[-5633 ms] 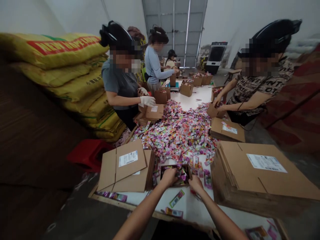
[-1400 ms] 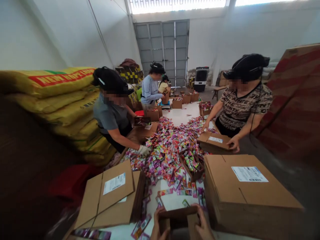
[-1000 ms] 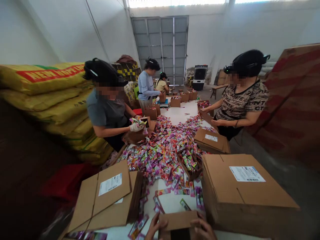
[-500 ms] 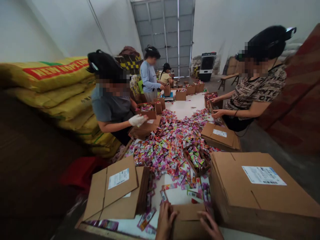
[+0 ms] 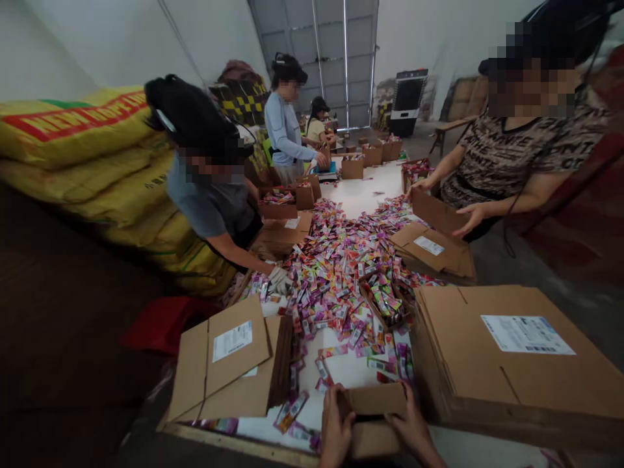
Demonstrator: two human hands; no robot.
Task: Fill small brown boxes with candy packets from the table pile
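At the near edge of the white table, my left hand and my right hand grip the two sides of a small brown cardboard box. The fingers of both hands curl over its folded flaps. Just beyond the box lies a big heap of colourful candy packets. An open small box filled with packets stands in that heap, out of my reach.
Stacks of flat cardboard lie left and right of my hands. A gloved person on the left reaches into the packets; a person on the right holds a flat box. Yellow sacks are piled left. More people work farther back.
The filled box that my hands were in stands off in the heap, and I hold a different small box at the table edge. My view has dipped downward. The gloved person's hand went down into the packets.
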